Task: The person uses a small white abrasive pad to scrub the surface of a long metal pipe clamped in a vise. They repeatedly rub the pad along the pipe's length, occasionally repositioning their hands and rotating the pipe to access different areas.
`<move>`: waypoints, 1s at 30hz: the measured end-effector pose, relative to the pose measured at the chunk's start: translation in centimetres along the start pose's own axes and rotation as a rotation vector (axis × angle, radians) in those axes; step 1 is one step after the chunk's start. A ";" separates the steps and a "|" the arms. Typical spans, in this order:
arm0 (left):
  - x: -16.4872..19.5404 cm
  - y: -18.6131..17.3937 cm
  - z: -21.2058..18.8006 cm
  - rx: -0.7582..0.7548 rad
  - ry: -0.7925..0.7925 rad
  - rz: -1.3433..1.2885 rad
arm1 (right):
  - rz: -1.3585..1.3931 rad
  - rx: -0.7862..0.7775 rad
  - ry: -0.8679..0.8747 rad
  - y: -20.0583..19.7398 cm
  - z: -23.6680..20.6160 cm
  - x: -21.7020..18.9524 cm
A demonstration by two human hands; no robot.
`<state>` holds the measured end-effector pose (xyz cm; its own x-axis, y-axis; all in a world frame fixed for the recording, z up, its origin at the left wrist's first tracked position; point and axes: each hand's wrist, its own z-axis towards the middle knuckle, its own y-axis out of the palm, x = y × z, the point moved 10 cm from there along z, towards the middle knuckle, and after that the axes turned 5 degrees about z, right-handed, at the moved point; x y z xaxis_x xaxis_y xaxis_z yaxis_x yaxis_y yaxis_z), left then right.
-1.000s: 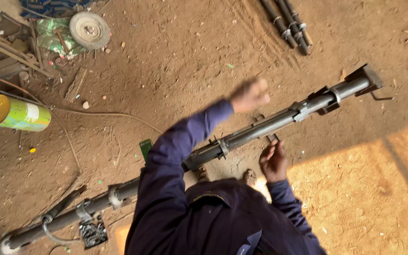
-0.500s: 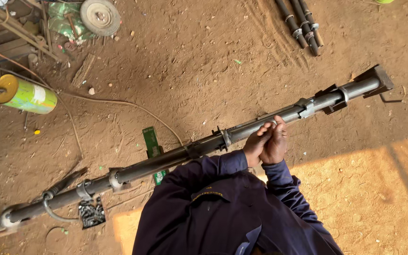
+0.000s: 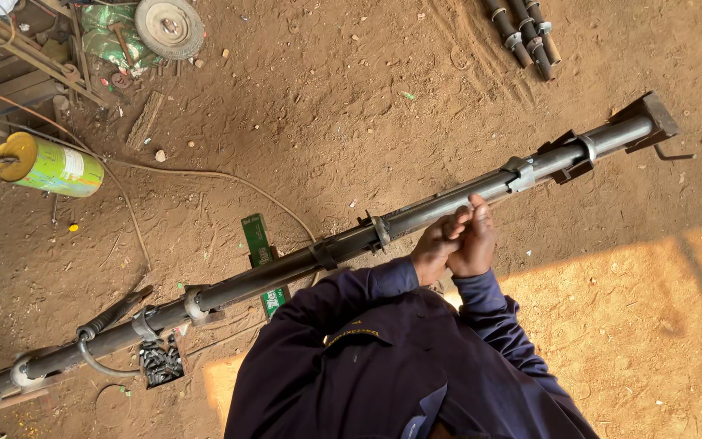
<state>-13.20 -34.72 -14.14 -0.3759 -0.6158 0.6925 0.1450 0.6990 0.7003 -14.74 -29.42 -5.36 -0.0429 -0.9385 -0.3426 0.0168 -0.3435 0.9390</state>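
Observation:
A long grey steel pipe [image 3: 286,268] with clamps and collars runs slantwise over the dirt floor, from lower left to a flat end plate [image 3: 652,114] at upper right. My left hand [image 3: 432,254] and my right hand [image 3: 476,237] are pressed together, fingers closed, on the near side of the pipe just right of a collar [image 3: 379,232]. Whether anything small sits between them is hidden. Dark blue sleeves cover both arms.
A green and yellow cylinder [image 3: 46,165] lies at the left. A round wheel disc [image 3: 170,27] and a wooden frame [image 3: 18,57] are at top left, and spare pipes [image 3: 522,32] at top right. A green box [image 3: 257,240], a cable [image 3: 205,175] and a tray of small dark parts [image 3: 160,362] lie near the pipe.
A second ago my left hand was raised beyond the pipe. It came down and joined my right hand on the pipe, and both have stayed there.

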 end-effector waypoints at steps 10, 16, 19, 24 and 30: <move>2.5 3.0 0.1 0.013 -0.070 0.244 | -0.096 0.069 -0.132 0.5 -0.2 -1.7; 2.0 4.9 -0.8 -0.183 -0.148 0.081 | 0.323 0.125 0.083 -0.6 -0.5 -1.5; 1.7 4.1 -1.1 -0.135 -0.131 0.182 | -0.159 -0.022 -0.161 1.5 -1.1 -3.2; 0.7 2.3 -0.9 0.040 -0.196 0.135 | -0.380 0.051 -0.251 2.1 -1.9 -2.2; 1.8 2.7 -1.1 -0.110 -0.099 0.174 | 0.008 0.223 -0.069 -0.8 -1.4 -0.9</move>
<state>-12.49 -34.34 -10.76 -0.4238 -0.4470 0.7877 0.3125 0.7441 0.5904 -13.29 -28.37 -5.86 -0.1117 -0.9341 -0.3392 -0.2037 -0.3125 0.9278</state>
